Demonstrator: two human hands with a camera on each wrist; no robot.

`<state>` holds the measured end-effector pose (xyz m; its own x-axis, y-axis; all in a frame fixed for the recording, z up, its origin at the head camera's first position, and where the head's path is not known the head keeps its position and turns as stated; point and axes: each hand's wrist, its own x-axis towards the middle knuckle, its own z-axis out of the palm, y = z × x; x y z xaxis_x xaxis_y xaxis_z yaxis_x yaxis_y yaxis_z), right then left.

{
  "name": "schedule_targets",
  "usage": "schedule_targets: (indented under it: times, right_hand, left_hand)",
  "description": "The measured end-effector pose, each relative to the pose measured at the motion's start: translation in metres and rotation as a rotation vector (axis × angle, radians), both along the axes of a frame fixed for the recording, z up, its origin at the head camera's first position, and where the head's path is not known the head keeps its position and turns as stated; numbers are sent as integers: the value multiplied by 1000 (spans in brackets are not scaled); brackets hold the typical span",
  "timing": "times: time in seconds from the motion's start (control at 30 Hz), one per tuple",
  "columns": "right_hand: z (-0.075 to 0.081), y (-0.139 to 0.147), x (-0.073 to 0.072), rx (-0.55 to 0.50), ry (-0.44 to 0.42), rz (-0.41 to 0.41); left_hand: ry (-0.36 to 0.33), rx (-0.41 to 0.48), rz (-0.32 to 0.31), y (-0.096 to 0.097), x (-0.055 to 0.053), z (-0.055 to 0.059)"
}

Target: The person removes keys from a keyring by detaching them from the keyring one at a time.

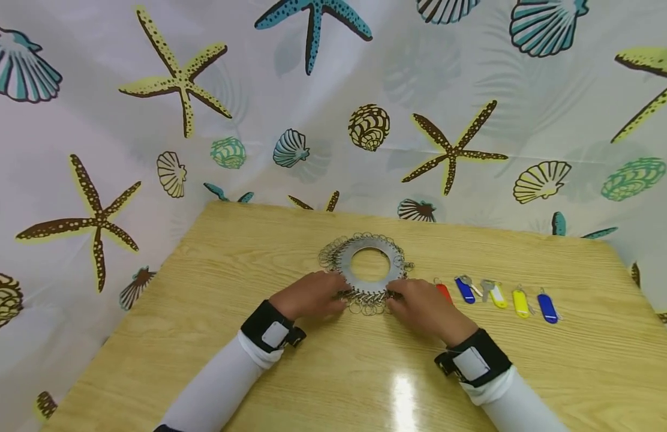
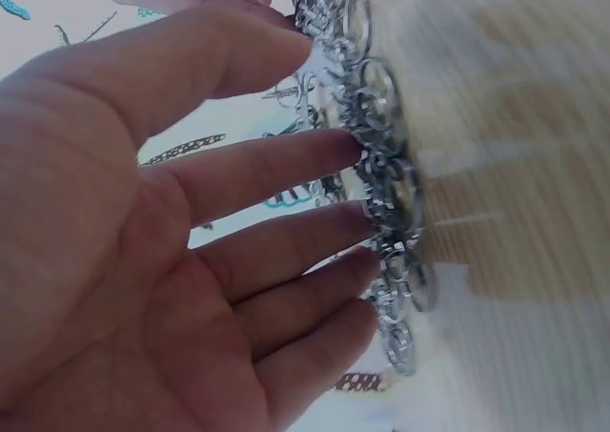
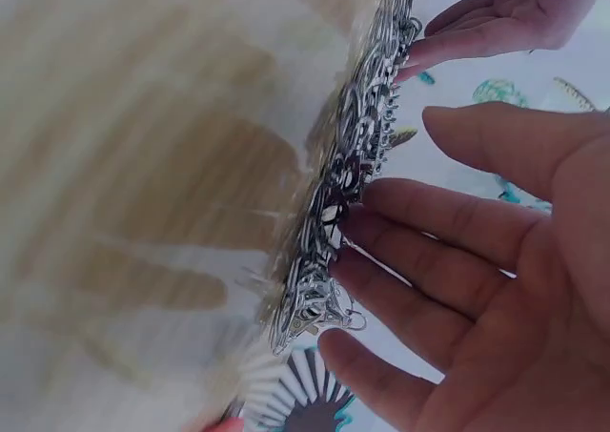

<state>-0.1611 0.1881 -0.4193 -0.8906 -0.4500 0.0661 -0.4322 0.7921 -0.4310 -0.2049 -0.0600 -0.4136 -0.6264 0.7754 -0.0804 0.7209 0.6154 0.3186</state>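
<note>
A flat grey metal ring-shaped disc point(image 1: 346, 264) lies on the table, its rim lined with many small clasps and split key rings point(image 1: 368, 307). My left hand point(image 1: 317, 294) is at the disc's near left edge. In the left wrist view, its fairly straight fingers point(image 2: 276, 170) touch the row of key rings point(image 2: 386, 194), the thumb apart from them. My right hand point(image 1: 422, 303) is at the near right edge. Its extended fingers point(image 3: 448, 213) meet the key rings point(image 3: 329, 203) in the right wrist view, the thumb standing off. Neither hand curls round anything.
Right of the disc lie key tags in a row: a red tag point(image 1: 444, 292) partly behind my right hand, a blue tag point(image 1: 464, 290), two yellow tags point(image 1: 520, 303) and another blue tag point(image 1: 547, 308). Keys lie by several. A shell-patterned curtain point(image 1: 333, 108) hangs behind the wooden table point(image 1: 247, 240).
</note>
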Motion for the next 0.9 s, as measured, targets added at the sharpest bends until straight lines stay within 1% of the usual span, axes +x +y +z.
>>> schedule_targets:
  times: [0.07, 0.2, 0.33, 0.43, 0.57, 0.9]
  right_hand:
    - [0, 4, -4, 3, -26, -13]
    - [-3, 10, -12, 17, -49, -34]
    - [-6, 13, -19, 15, -37, -37]
    - [-7, 16, -21, 8, -20, -46]
    - [-6, 19, -22, 2, -22, -70]
    - [-3, 19, -23, 4, -29, -100]
  left_hand:
    - [-7, -20, 13, 4, -4, -2]
    - [-24, -45, 47, 11, -11, -4]
    - [-49, -41, 76, 16, -17, -7]
    - [-64, -27, 85, 18, -20, -10]
    - [-80, -8, 83, 21, -23, -12]
    - [-93, 16, 97, 23, -23, -8]
